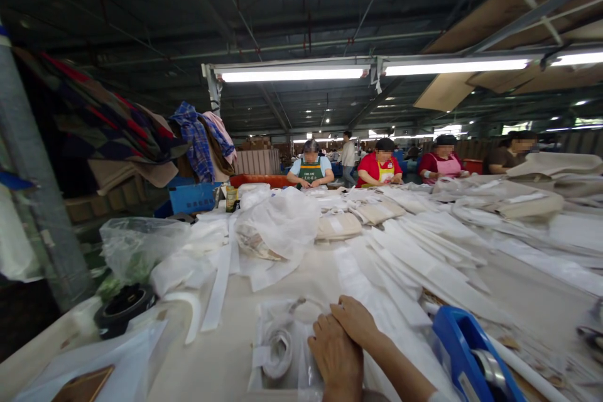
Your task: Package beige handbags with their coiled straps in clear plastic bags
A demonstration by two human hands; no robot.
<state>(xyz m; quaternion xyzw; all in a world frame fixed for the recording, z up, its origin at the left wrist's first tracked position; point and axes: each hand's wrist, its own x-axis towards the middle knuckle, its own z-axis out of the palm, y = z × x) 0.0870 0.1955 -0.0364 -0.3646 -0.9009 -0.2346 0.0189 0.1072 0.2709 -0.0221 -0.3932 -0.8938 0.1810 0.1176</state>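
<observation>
In front of me lies a clear plastic bag (294,352) holding a coiled white roll (277,353) that looks like a strap or fabric band. At the bag's right side is my left hand (335,352), its fingers bent and pressed together on the plastic. My right hand (355,321) crosses over it, with its fingers closed near the left knuckles. What the right fingertips hold, if anything, is hidden. Just to the right stands a blue tape dispenser (464,345).
White strips and sheets (409,251) cover much of the table's right side. A crumpled translucent bag (282,223) lies ahead. At left are a round black object (125,308) and a phone-like object (85,384). Several co-workers, one in a green apron (311,174), sit across the table.
</observation>
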